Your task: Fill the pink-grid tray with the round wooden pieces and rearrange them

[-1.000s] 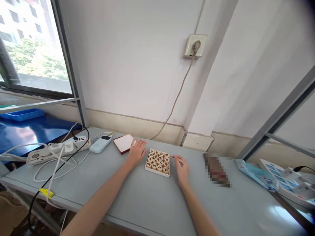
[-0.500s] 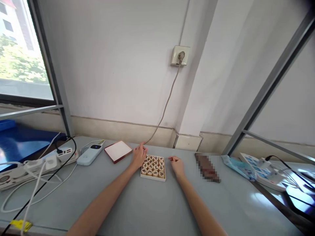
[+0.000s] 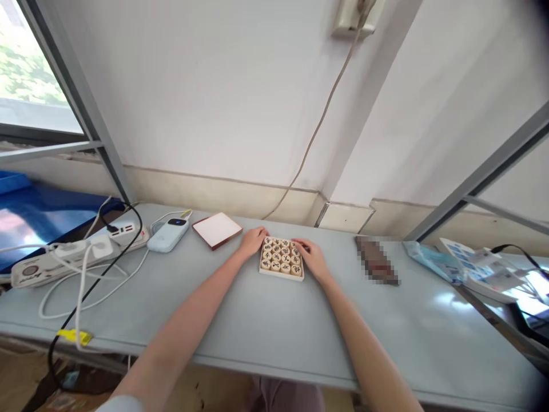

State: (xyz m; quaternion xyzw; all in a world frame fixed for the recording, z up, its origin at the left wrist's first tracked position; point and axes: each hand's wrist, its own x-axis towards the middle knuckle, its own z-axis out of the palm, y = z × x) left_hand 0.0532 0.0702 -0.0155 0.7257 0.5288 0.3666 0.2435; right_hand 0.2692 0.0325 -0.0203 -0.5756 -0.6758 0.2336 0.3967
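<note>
A small shallow box (image 3: 281,273) of round wooden game pieces (image 3: 281,256) with black characters lies on the grey table (image 3: 266,326). My left hand (image 3: 253,240) rests against the box's left far corner. My right hand (image 3: 312,258) touches its right side, fingers curled over the far right pieces. Neither hand lifts anything. A flat white lid with a dark red rim (image 3: 217,230) lies just left of my left hand.
At the left are a pale blue power bank (image 3: 168,234), a white power strip (image 3: 64,257) and loose cables (image 3: 86,286). A blurred dark object (image 3: 376,261) lies right of the box. Papers and packets (image 3: 463,266) sit at the far right. A wall socket cable (image 3: 317,126) hangs behind.
The view has tilted down and shifted. Both hands have closed in on the box: the right hand, earlier apart from it, now touches its right side.
</note>
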